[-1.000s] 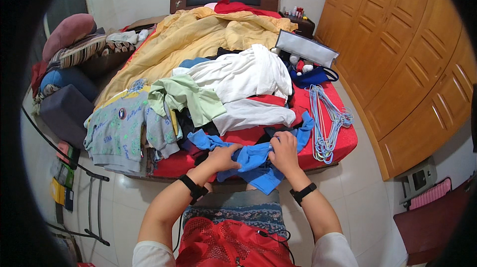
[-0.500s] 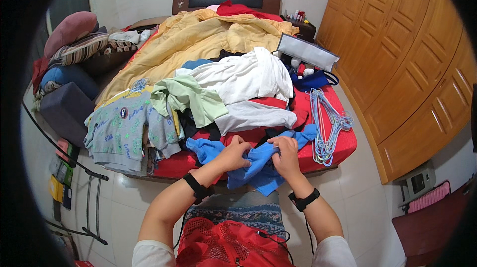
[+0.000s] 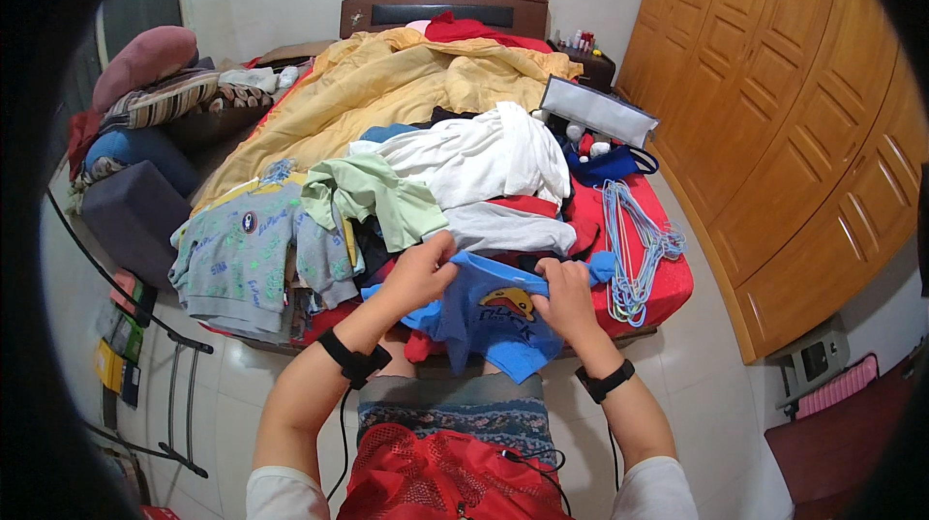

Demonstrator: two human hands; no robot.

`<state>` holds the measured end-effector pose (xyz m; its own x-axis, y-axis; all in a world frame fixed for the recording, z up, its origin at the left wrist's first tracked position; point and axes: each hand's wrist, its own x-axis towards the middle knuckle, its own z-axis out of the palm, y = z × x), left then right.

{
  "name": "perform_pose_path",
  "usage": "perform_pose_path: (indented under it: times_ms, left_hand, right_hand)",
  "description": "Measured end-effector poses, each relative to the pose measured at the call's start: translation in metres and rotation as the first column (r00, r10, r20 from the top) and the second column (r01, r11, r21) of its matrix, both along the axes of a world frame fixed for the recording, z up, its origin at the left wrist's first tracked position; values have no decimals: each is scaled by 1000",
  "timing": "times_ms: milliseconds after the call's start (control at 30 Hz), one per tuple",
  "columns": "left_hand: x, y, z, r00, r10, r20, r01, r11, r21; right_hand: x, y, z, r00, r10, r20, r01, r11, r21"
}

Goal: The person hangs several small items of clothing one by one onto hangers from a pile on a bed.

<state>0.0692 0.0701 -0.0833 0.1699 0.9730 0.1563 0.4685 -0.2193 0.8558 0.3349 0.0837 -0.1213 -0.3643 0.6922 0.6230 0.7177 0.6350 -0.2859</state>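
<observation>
A blue T-shirt (image 3: 484,312) with a yellow duck print hangs stretched between my hands at the bed's front edge. My left hand (image 3: 424,273) pinches its upper edge on the left. On the right, my right hand (image 3: 568,296) grips the same edge, the thumb in front of the cloth. Part of the shirt lies on the bed beyond my right hand. Close behind are a light green garment (image 3: 373,196), a grey-white garment (image 3: 508,228) and a white garment (image 3: 503,157) in a heap.
Blue and white hangers (image 3: 629,249) lie on the red sheet (image 3: 673,278) at right. A grey printed sweatshirt (image 3: 232,249) spreads at left. Behind are a yellow quilt (image 3: 387,85) and a grey-white box (image 3: 600,111). Wooden wardrobes (image 3: 755,114) line the right; a black metal frame (image 3: 174,404) stands left.
My hands have drawn apart, pulling the bunched blue T-shirt open so its duck print now shows. My left hand has moved left and up, my right hand slightly right.
</observation>
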Motion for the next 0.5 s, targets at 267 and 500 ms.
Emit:
perform_pose_path:
  times_ms: [267, 500]
  left_hand:
    - [-38, -11, 13, 951, 31, -309, -5, 996, 86]
    - [-53, -15, -3, 944, -142, -297, 30, 935, -352]
  right_hand:
    - [35, 17, 5, 954, -162, 251, 181, 982, -54]
    - [44, 22, 20, 942, -291, 169, 306, 950, -66]
